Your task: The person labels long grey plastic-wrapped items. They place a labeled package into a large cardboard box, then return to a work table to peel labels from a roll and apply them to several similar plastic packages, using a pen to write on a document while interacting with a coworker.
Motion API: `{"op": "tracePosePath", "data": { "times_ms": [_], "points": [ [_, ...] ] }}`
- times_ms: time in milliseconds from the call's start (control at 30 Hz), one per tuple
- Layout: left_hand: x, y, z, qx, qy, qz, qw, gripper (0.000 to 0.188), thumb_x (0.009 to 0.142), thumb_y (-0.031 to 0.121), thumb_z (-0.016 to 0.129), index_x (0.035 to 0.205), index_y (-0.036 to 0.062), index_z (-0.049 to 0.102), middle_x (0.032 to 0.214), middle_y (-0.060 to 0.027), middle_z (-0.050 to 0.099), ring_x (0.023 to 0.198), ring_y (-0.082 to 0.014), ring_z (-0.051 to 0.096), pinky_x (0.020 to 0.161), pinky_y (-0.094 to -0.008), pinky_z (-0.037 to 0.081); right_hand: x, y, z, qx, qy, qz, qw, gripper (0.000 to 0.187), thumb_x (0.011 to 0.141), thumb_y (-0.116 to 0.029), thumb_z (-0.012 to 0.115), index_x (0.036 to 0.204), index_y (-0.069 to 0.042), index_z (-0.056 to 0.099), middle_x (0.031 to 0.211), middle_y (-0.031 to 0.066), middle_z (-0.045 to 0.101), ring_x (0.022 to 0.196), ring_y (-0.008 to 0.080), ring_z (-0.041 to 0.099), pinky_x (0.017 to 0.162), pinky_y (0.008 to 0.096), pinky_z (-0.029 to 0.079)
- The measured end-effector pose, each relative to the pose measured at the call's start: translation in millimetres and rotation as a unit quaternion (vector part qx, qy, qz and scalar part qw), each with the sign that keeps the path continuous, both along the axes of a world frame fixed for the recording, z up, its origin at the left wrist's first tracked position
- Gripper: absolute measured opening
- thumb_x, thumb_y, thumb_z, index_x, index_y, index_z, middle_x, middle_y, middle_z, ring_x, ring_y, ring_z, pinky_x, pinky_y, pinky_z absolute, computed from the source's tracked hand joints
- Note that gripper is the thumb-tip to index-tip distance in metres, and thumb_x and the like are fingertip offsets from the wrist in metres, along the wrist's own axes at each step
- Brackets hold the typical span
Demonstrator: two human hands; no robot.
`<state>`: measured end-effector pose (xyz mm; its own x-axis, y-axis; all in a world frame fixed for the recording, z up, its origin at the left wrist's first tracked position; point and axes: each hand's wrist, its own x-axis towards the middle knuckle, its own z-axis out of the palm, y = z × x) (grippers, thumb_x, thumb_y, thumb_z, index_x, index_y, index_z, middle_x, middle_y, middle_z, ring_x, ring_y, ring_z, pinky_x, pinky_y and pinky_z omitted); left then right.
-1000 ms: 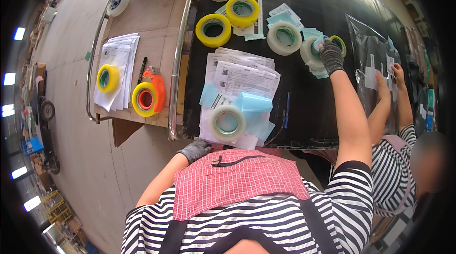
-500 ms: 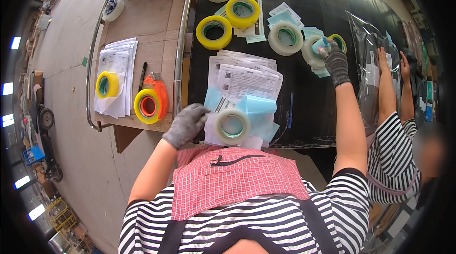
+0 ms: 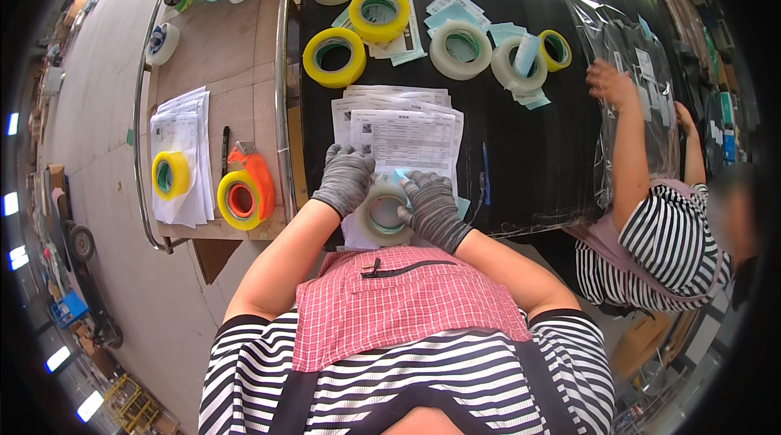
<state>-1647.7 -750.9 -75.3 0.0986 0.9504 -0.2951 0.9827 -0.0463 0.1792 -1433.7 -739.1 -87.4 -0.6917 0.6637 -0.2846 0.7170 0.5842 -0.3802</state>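
Note:
My gloved left hand rests at the lower left edge of a stack of printed sheets, its fingers extended over the paper. Close on its right, my gloved right hand bends its fingers over a light-blue label sheet, thumb apart from the fingers and near the roll. Between the hands a clear tape roll lies on the papers, partly covered. Most of the blue sheet is hidden by my right hand. A rolled light-blue label strip leans in another clear tape roll.
Yellow tape rolls and more clear rolls sit on labels farther back. A blue pen lies to the right. On the left cart are an orange tape dispenser and papers. A co-worker's hand is over clear plastic wrap.
My right hand has left the rolled blue strip in the far clear roll and come back to the near papers. My left hand has moved forward onto the stack. The co-worker's hand has shifted left.

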Motion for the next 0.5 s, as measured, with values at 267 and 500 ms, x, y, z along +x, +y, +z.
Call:
{"op": "tracePosePath", "data": {
  "times_ms": [267, 500],
  "points": [
    [-49.6, -16.6, 41.5, 0.165, -0.120, 0.156, 0.966, 0.012, 0.083, 0.022, 0.071, 0.085, 0.0099, 0.072, 0.082, -0.0140, 0.070, 0.083, -0.0372, 0.064, 0.083, -0.0459, 0.049, 11.1, -12.3, -9.4, 0.018, 0.098, -0.056, 0.993, 0.051, 0.080, -0.031, 0.067, 0.120, -0.001, 0.062, 0.120, 0.0177, 0.062, 0.108, 0.0337, 0.058, 0.098, 0.0438, 0.046],
    [-72.2, -47.4, 84.8, 0.063, -0.503, 0.393, 0.767, 0.016, 0.091, 0.015, 0.068, 0.098, 0.0004, 0.069, 0.083, -0.0023, 0.067, 0.076, -0.0099, 0.058, 0.073, -0.0269, 0.049, 13.7, -7.6, -12.7, 0.057, 0.139, -0.068, 0.986, 0.054, 0.082, -0.037, 0.067, 0.125, -0.004, 0.060, 0.126, 0.0179, 0.059, 0.115, 0.0346, 0.055, 0.101, 0.0455, 0.042]
  ]
}}
